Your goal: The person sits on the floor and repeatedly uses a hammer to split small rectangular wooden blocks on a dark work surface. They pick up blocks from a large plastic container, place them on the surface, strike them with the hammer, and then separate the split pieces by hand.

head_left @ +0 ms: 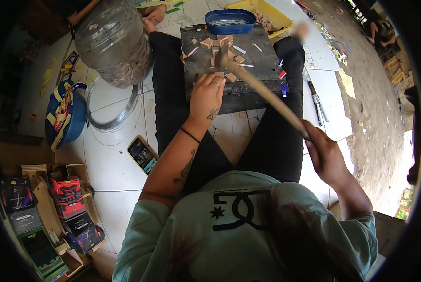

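My right hand [325, 152] is wrapped round the wooden handle of a hammer [269, 96], which reaches up and left across the dark block [205, 96] between my legs. The hammer's head is over the block, just beyond my left hand; whether it touches anything I cannot tell. My left hand [208, 94] rests at the block's near part, fingers closed at a small brown piece [219, 74]. Their tips are partly hidden. Several more flat brown pieces [207, 43] and thin white strips [239, 49] lie scattered on the block.
A blue oval tub [230, 29] of thin metal pieces stands on the block's far edge, near a yellow tray [285, 29]. Left are a large plastic container [111, 42], wire coil [114, 123], blue basin [74, 124] and phone [143, 155]. Right lies a black-handled tool [315, 101].
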`<move>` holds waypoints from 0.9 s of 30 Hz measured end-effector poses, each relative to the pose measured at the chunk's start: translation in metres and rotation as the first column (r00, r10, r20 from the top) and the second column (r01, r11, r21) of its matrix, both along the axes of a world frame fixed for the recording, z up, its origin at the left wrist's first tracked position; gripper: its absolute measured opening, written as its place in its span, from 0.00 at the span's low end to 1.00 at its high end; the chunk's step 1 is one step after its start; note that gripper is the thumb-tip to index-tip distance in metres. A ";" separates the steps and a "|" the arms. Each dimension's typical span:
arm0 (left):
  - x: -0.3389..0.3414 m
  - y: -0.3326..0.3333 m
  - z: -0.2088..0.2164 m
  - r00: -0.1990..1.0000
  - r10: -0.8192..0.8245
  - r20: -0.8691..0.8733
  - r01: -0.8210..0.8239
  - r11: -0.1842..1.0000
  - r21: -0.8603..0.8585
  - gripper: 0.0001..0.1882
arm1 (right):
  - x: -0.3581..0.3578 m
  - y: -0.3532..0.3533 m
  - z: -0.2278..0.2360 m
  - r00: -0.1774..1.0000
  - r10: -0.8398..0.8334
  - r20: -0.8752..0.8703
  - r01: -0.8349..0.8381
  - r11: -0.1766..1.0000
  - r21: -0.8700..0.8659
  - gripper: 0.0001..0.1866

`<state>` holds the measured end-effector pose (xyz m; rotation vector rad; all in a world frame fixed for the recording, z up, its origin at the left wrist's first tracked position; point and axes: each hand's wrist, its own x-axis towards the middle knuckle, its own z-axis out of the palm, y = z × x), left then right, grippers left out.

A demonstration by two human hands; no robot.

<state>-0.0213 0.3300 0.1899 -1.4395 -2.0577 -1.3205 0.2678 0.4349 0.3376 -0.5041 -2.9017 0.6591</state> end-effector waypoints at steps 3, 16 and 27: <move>-0.001 0.001 0.001 1.000 -0.002 -0.004 0.002 1.000 0.004 0.05 | 0.001 0.003 -0.003 0.991 -0.024 0.131 0.033 0.998 -0.062 0.27; 0.000 0.001 0.003 0.999 0.008 -0.035 -0.007 1.000 0.016 0.05 | -0.003 0.005 0.005 0.996 -0.001 0.087 0.004 0.999 -0.033 0.26; 0.004 0.001 0.000 0.998 0.024 -0.062 -0.024 1.000 0.004 0.05 | -0.006 0.009 0.017 1.000 0.020 0.008 -0.019 0.997 -0.075 0.25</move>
